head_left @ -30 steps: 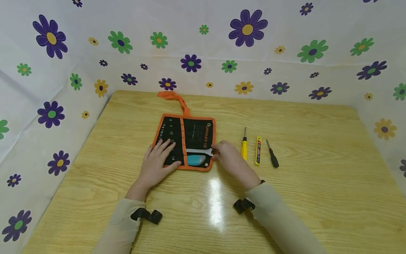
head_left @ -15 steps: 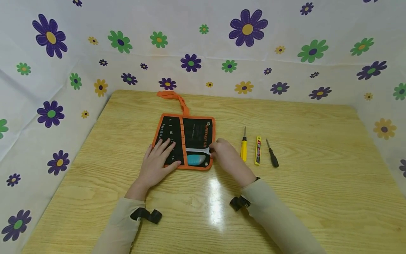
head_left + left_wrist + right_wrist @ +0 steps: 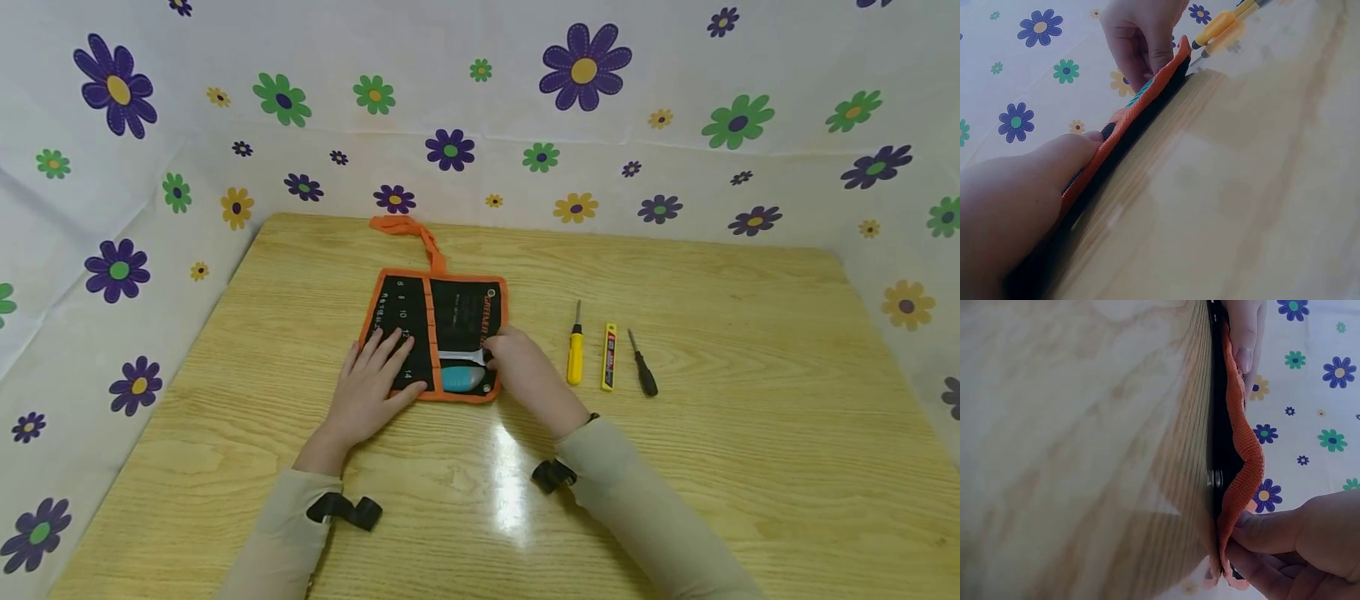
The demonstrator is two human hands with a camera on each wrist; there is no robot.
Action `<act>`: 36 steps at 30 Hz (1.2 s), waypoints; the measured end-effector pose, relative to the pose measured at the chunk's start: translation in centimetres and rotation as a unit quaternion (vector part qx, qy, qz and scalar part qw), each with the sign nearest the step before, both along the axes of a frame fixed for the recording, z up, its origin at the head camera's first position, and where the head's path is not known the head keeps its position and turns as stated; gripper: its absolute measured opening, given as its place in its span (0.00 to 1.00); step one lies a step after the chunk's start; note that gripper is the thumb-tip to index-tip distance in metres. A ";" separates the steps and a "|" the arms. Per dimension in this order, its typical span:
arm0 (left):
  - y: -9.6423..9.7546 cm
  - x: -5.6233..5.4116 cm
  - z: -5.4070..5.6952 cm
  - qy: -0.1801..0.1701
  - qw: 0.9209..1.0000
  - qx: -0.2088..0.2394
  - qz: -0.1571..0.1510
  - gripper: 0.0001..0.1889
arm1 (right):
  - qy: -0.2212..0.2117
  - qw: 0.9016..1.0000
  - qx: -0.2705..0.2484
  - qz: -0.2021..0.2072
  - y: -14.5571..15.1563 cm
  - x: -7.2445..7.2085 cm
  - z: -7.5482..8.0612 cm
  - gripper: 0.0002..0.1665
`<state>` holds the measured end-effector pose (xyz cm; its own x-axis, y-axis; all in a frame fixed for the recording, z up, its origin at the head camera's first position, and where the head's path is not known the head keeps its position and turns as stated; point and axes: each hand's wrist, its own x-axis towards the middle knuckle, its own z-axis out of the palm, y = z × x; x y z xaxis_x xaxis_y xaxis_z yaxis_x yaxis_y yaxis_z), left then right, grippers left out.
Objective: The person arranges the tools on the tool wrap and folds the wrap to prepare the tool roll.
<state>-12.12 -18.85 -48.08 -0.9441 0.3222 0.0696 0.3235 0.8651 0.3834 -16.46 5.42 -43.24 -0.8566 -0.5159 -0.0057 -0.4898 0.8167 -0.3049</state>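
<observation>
A black tool pouch (image 3: 459, 312) with orange edging lies open on the table, numbers printed along its left flap. My left hand (image 3: 367, 396) rests on that flap, fingers spread; in the left wrist view its thumb (image 3: 1079, 150) lies along the orange edge. A silver wrench (image 3: 457, 356) sits partly in a pocket slot, its outer end pinched by my right hand (image 3: 528, 371). That end is mostly hidden by the fingers. Just below the wrench, a teal handle (image 3: 461, 379) with a grey tip sticks out of a neighbouring pocket.
Right of the pouch lie a yellow screwdriver (image 3: 575, 358), a flat yellow case (image 3: 608, 358) and a black-handled screwdriver (image 3: 645, 375). An orange strap (image 3: 420, 233) runs from the pouch toward the table's back edge. A flowered cloth (image 3: 510, 100) hangs behind.
My right hand has moved left with the wrench, which sits deeper in its slot with less of it showing. The left hand stays in place.
</observation>
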 end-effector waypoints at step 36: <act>-0.1 -0.1 -0.5 0.014 1.000 0.018 0.007 0.39 | -0.063 0.985 -0.150 -0.065 4.7 1.3 0.9 0.15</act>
